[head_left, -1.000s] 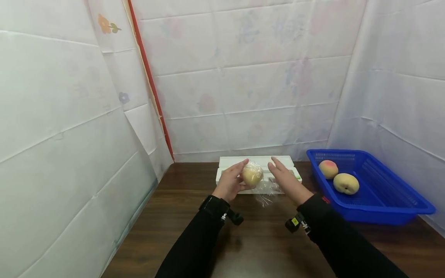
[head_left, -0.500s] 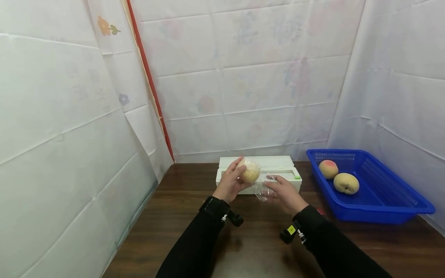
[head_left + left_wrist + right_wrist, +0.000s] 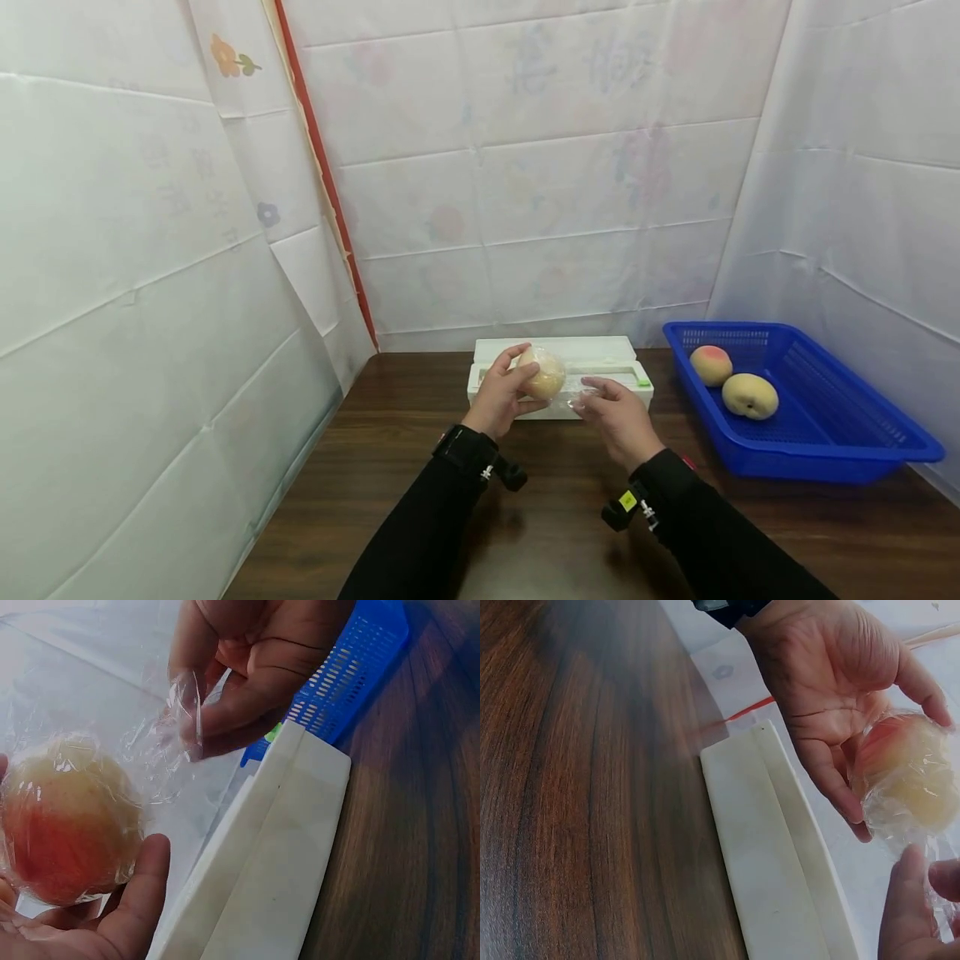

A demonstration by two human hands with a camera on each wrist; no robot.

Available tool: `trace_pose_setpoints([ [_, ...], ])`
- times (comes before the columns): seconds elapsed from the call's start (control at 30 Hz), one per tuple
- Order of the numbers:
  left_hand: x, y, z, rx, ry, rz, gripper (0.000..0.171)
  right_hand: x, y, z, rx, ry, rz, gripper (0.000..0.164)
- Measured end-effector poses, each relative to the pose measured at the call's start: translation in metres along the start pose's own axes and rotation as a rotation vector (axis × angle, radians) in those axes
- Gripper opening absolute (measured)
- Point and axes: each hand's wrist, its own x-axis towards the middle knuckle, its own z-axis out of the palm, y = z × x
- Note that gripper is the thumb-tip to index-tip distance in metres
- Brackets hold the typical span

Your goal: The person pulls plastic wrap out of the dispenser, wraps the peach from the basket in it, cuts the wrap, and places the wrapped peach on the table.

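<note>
A peach point(image 3: 71, 825), pale yellow with a red side, is wrapped in clear plastic film. My left hand point(image 3: 498, 393) grips it, its fingers and thumb curled round the fruit. On the peach's right, my right hand point(image 3: 618, 417) pinches the loose, gathered end of the film point(image 3: 184, 720) between thumb and fingers. That film runs from the peach to the pinching fingertips. Behind both hands lies a long white cling film box point(image 3: 555, 346) with its lid up; the hands and peach hide part of its front.
At the right stands a blue plastic basket point(image 3: 840, 454) holding a pink-topped peach point(image 3: 711, 365) and a yellowish peach point(image 3: 750, 396). A green tab point(image 3: 643, 383) shows at the box's right end. Everything rests on a dark wooden table point(image 3: 405, 467), with white sheeting behind and at both sides.
My right hand, spread apart from the film a second ago, has come down and left and now pinches the gathered film end. My left hand still holds the peach, turned slightly.
</note>
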Motion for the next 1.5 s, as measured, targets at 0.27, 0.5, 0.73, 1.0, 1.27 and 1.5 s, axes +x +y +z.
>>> trace_pose_setpoints([
  [0.27,-0.001,-0.002,0.005,0.058,0.007,0.041,0.051,-0.008,-0.006,0.003,-0.103,0.045,-0.054,0.048],
  [0.5,-0.003,-0.001,0.01,0.159,-0.009,0.102,0.052,-0.013,-0.014,0.011,-0.159,0.041,-0.093,0.044],
  [0.73,-0.007,0.003,0.014,0.208,-0.037,0.143,0.054,-0.016,-0.017,0.015,-0.193,0.052,-0.11,0.043],
  [1.0,-0.009,0.002,0.02,0.276,-0.014,0.199,0.054,-0.016,-0.018,0.018,-0.315,0.082,-0.158,0.036],
  [1.27,-0.016,0.002,0.03,0.507,0.042,0.307,0.051,-0.021,-0.025,0.026,-0.313,0.042,-0.114,0.046],
  [1.5,-0.019,0.002,0.038,0.776,0.084,0.489,0.048,-0.027,-0.03,0.035,-0.088,-0.239,-0.12,0.063],
])
